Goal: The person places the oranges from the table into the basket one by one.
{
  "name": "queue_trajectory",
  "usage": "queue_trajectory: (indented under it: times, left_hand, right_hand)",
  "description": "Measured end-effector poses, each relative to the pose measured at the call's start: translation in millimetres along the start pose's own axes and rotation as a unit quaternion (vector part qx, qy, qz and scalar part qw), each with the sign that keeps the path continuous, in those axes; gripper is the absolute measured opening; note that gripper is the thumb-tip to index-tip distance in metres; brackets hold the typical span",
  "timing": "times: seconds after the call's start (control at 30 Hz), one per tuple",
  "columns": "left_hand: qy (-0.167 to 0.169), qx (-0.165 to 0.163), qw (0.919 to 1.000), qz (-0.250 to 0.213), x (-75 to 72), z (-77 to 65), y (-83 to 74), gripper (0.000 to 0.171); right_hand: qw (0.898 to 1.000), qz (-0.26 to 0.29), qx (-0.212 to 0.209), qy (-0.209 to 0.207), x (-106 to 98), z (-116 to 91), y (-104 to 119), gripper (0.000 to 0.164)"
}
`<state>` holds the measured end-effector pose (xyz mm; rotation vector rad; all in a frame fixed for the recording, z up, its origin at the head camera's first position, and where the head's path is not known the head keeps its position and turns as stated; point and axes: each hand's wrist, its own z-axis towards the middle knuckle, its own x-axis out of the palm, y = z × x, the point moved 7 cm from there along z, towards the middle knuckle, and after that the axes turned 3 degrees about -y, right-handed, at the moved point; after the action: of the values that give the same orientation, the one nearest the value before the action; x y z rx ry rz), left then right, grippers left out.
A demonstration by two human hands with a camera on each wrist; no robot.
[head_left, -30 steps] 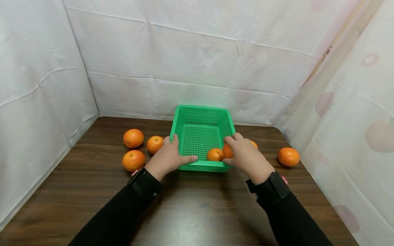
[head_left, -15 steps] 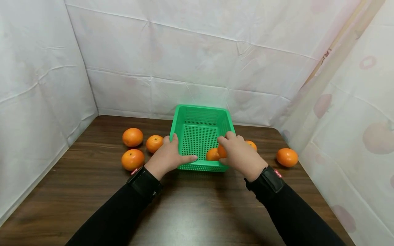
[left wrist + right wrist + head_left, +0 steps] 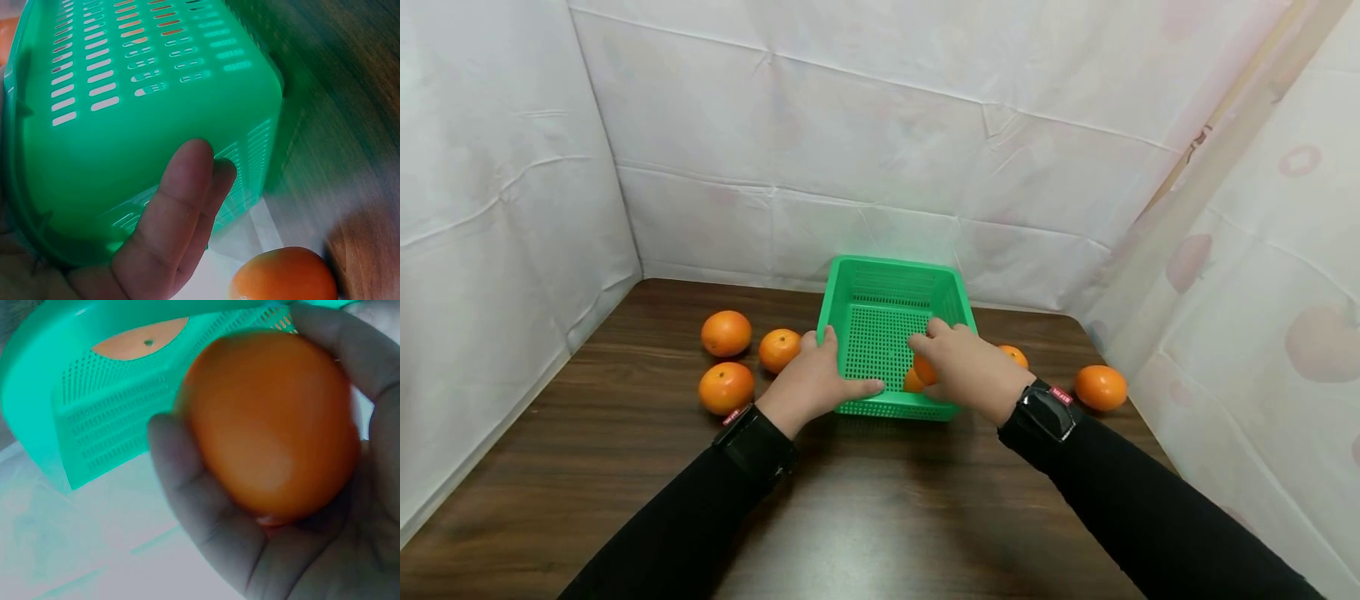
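Note:
A green plastic basket (image 3: pixel 880 408) with perforated walls stands on the table. My left hand (image 3: pixel 808 385) grips its near left corner, thumb along the front rim. In the left wrist view the fingers (image 3: pixel 172 219) lie against the outer wall (image 3: pixel 156 150). Over the basket's near right part, my right hand (image 3: pixel 973 368) holds an orange (image 3: pixel 269 431) between thumb and curled fingers. Another orange (image 3: pixel 912 382) lies inside by the front wall, partly hidden behind the held one; its stem end shows in the right wrist view.
Left of the basket sit three oranges: the back one (image 3: pixel 726 333), the front one (image 3: pixel 726 388) and one beside my left hand (image 3: pixel 779 350). Another orange (image 3: pixel 1015 356) peeks out behind my right hand, and one (image 3: pixel 1101 387) sits near the table's right edge. White cloth (image 3: pixel 865 133) encloses the table.
My right hand has moved left over the basket, carrying the orange, and now covers more of the one inside. The left hand has kept its grip on the corner.

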<state>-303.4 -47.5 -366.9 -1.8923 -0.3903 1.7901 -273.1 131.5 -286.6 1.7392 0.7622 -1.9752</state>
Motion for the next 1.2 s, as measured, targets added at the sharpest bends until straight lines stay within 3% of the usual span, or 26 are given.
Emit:
queue_trajectory:
  times: [0.17, 0.37, 0.73, 1.03, 1.2]
  left_hand:
    - [0.003, -0.001, 1.0000, -0.003, 2.0, -0.3, -2.7, 0.145]
    - [0.003, -0.002, 0.9999, -0.009, 1.8, -1.7, -4.9, 0.144]
    - [0.000, -0.004, 0.9999, -0.012, 4.6, 0.1, -7.7, 0.136]
    - [-0.001, 0.010, 0.9999, -0.005, 7.0, 0.0, -12.8, 0.138]
    - [-0.002, 0.011, 0.9999, 0.002, 7.7, 0.8, -15.2, 0.135]
  right_hand:
    - [0.998, 0.046, -0.004, 0.033, 6.8, 7.8, 1.5, 0.052]
    - [0.998, 0.056, -0.015, 0.026, 9.8, 16.1, 2.2, 0.054]
    - [0.990, 0.112, -0.041, 0.072, 27.1, 27.6, 0.5, 0.036]
    - [0.987, 0.120, -0.082, 0.070, 43.2, 33.2, 5.7, 0.033]
    - [0.983, 0.139, -0.081, 0.088, 51.5, 34.0, 4.1, 0.035]
